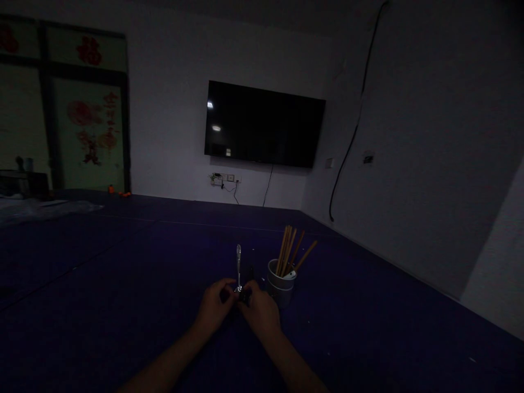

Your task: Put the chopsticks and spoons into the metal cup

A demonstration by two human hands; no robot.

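Observation:
Both hands meet in the middle of the head view, close above the dark blue tabletop (155, 284). A slim, shiny metal piece with a rounded, spoon-like top (238, 259) stands upright between them. My left hand (215, 308) is closed in a pinch at the foot of this metal piece. Closed too, my right hand (262, 311) pinches near the same spot, where a small dark thing shows between the fingertips. Poor light hides its kind. Just right of that hand stands a grey cup (280, 284) holding several wooden chopstick-like sticks (289, 248).
A television (262, 125) hangs on the far wall, with sockets and cords below. Clear plastic film (49, 210) lies at the table's far left, near small orange things (125, 194). A black cable (347, 147) runs down the right wall.

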